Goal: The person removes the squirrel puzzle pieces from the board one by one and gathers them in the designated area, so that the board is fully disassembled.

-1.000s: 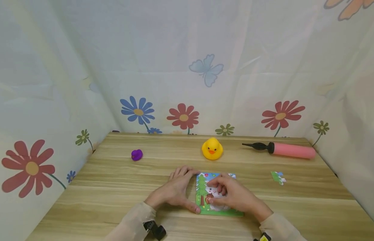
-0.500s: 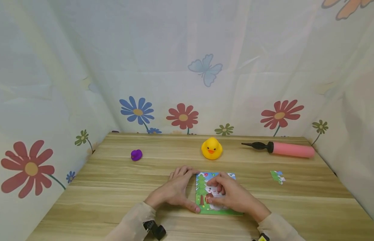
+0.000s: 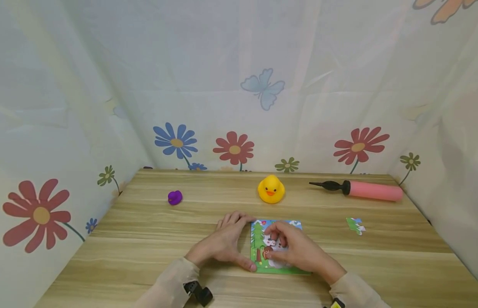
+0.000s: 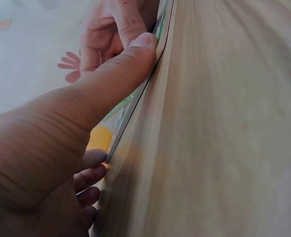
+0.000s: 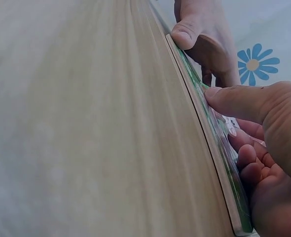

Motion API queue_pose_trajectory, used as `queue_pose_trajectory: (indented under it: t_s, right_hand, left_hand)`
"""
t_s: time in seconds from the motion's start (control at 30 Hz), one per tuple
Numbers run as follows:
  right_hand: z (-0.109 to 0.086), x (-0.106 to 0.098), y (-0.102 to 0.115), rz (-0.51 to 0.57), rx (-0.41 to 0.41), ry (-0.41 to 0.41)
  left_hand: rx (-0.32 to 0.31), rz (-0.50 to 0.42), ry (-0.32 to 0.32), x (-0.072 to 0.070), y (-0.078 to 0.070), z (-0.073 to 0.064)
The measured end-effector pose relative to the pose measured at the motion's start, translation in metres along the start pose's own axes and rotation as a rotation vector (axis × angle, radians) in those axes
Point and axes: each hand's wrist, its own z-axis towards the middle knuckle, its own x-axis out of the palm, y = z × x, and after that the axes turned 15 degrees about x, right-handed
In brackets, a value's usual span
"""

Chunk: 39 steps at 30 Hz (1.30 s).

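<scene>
A square jigsaw puzzle (image 3: 258, 237) with a tree and white rabbit faces lies flat on the table. My left hand (image 3: 227, 244) spans its left edge, thumb at the near corner and forefinger at the far one. Over the puzzle, my right hand (image 3: 300, 248) has its fingers bent, hiding much of the right side. In the right wrist view, the thumb (image 5: 234, 101) touches the picture surface and the fingertips are close to it. Whether they pinch a piece cannot be told. One loose puzzle piece (image 3: 356, 226) lies apart to the right.
Behind the puzzle sits a yellow rubber duck (image 3: 271, 189). A small purple duck (image 3: 175, 197) is at the back left, and a pink hand pump (image 3: 373, 191) with a black nozzle at the back right. Flowered fabric (image 3: 208, 107) surrounds the wooden table (image 3: 146, 239).
The right hand's fingers have shifted slightly over the puzzle, so more of the rabbit faces shows. My left hand and the loose piece stay put.
</scene>
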Motion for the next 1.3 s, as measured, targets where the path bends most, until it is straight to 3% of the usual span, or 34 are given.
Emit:
queue_pose_trajectory:
  t_s: [0.93, 1.3]
  right_hand:
    - [0.004, 0.004, 0.001, -0.04, 0.051, -0.065]
    - [0.0, -0.019, 0.002, 0.147, 0.081, 0.008]
  left_hand:
    - [0.004, 0.015, 0.011, -0.002, 0.0, 0.0]
    - [0.007, 0.018, 0.008, -0.001, 0.001, 0.002]
